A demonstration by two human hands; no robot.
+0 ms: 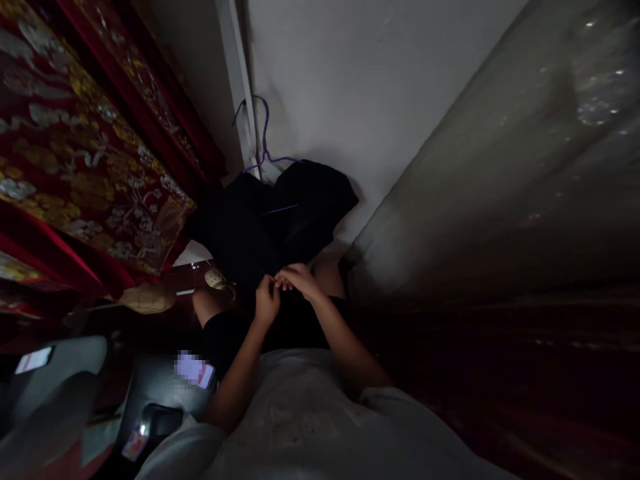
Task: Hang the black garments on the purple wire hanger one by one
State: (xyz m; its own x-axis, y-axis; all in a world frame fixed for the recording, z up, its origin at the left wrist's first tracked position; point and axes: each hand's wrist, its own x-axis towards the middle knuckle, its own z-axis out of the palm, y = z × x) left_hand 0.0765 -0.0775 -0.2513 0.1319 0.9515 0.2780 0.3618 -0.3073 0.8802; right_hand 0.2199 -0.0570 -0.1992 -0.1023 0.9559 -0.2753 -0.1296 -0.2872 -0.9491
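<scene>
A black garment hangs on a purple hanger against the white wall. My left hand and my right hand meet at the garment's lower part, fingers curled and pinching the dark cloth. The fingertips touch each other there. What exactly lies between them is lost in the dark fabric.
A red and gold patterned curtain hangs at the left. A pale grey surface rises at the right. Low at the left lie a lit phone, a woven fan and grey items. Dark red floor spreads right.
</scene>
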